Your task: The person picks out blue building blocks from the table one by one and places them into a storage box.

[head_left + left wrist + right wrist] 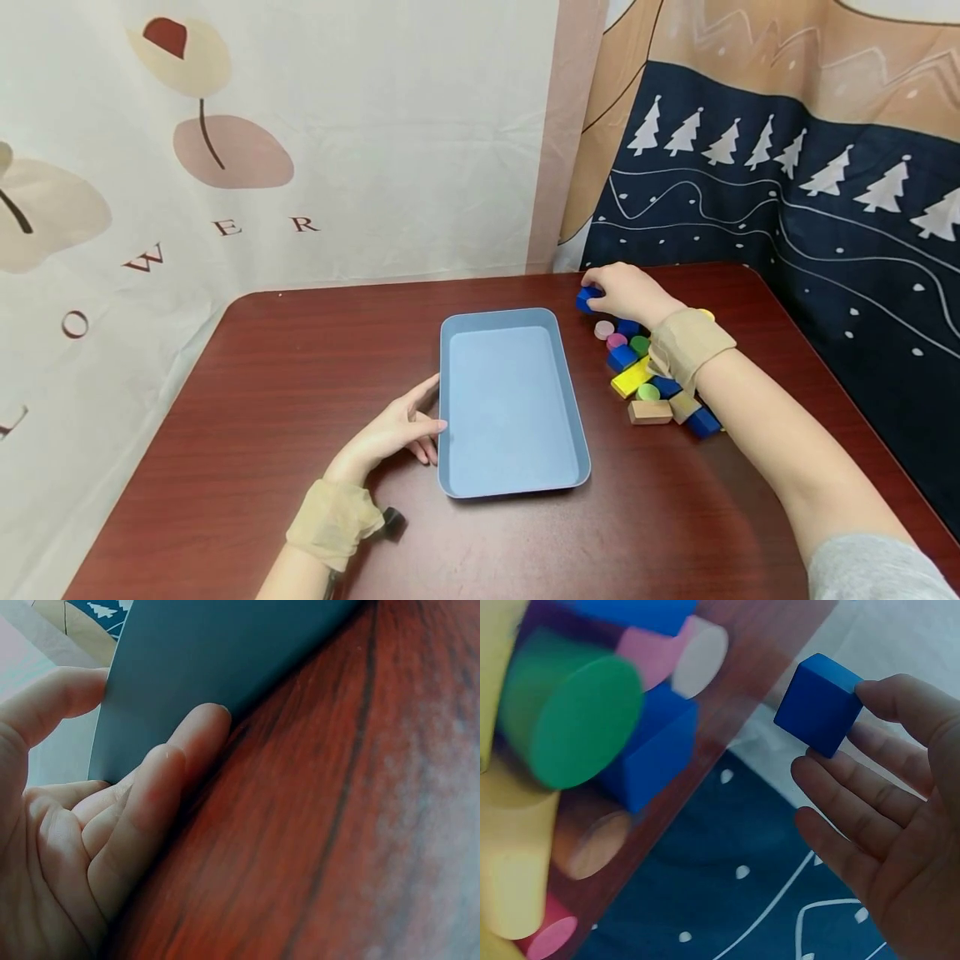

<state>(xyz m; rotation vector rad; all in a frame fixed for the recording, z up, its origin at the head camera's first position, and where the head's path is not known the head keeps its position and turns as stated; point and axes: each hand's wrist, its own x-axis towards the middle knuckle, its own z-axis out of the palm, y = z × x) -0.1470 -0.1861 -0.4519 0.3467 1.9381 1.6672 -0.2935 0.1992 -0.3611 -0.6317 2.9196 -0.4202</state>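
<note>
A light blue rectangular tray lies on the table. My left hand is at its left side, the thumb touching the rim and the other fingers against the outer wall, as the tray's side in the left wrist view shows. My right hand pinches a blue block between thumb and fingertips, raised near the table's back edge. Below that hand lies a cluster of coloured blocks, among them a yellow block, a green round block and a plain wooden block.
The dark red-brown table meets a pale printed curtain behind and a navy tree-patterned cloth at the right. A small black object is at the left wrist. The right forearm hides part of the block cluster.
</note>
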